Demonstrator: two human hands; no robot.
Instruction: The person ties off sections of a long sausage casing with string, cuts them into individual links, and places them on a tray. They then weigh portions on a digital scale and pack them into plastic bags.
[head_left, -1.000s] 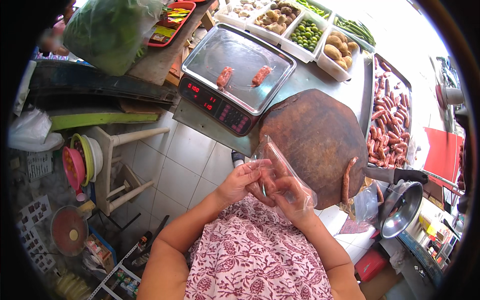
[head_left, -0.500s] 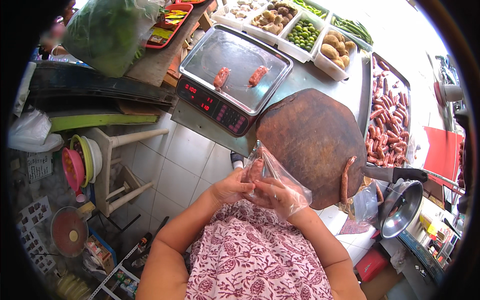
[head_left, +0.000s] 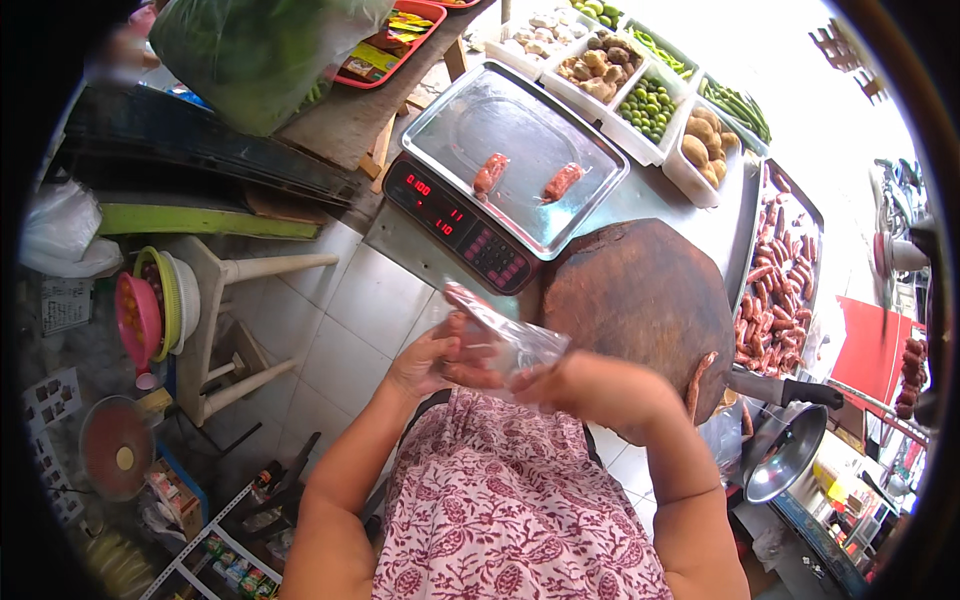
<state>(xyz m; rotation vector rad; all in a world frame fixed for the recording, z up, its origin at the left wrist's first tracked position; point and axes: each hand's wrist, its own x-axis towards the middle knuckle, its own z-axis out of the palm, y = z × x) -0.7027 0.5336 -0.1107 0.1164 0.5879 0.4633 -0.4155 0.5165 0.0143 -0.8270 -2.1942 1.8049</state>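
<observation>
In front of my body is a clear plastic bag point(head_left: 522, 345) with sausages point(head_left: 470, 303) inside, slanting across between my hands. My left hand point(head_left: 430, 352) is closed around its left side, the fingers partly behind the plastic. The bunched right end is gripped in my right hand point(head_left: 560, 382), blurred by motion. Beyond them, two short sausages lie apart on the metal pan of a digital scale point(head_left: 510, 105), its red display lit. A round wooden chopping block point(head_left: 640, 300) stands to the right, with one long sausage point(head_left: 699, 385) near its right edge.
A knife with a black handle point(head_left: 812, 395) lies at the block's right edge, near a metal bowl point(head_left: 790, 455). Behind the block is a tray of many sausages point(head_left: 775, 275). Boxes of potatoes point(head_left: 703, 145), limes point(head_left: 645, 108) and other vegetables line the back. A stool point(head_left: 215, 330) stands left.
My hands and the bag have shifted left. The right forearm has swung up across the block's near edge, and the bag is now tilted and drawn out between both hands. The view has turned slightly.
</observation>
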